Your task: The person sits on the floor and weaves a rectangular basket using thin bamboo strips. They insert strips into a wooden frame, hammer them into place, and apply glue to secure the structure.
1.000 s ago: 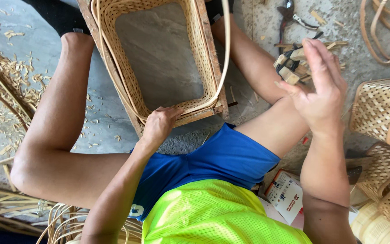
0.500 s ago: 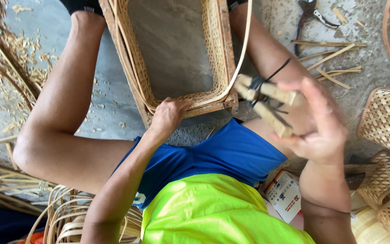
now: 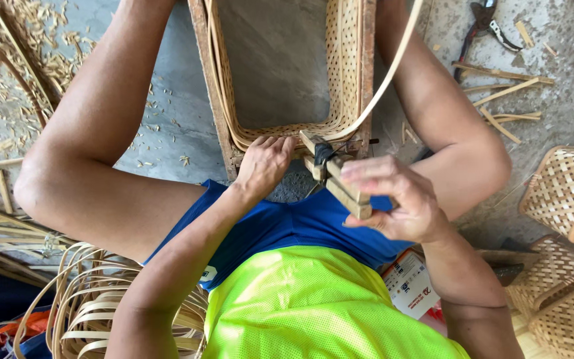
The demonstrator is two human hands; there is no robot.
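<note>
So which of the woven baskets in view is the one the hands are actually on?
The big unfinished basket between the knees: left hand grips its near rim, right hand brings a wooden clamp there. The small baskets sit untouched at right.

A grey concrete floor [image 3: 167, 113] carries everything here. Pale bamboo shavings [image 3: 18, 46] lie scattered thick over its upper left part, thinning toward the middle. A rectangular woven basket [image 3: 347, 73] stands on the floor between the person's legs. At the upper right lie a pair of pruning shears [image 3: 483, 20] and, just below them, several short split bamboo sticks [image 3: 503, 90], some crossing one another. Along the right edge rest three small woven baskets [image 3: 563, 183], close together. At the lower left a bundle of thin curved bamboo strips [image 3: 94, 299] lies coiled, with flat bamboo slats [image 3: 1, 229] beside it. A small printed carton [image 3: 410, 286] lies near the person's right hip.
</note>
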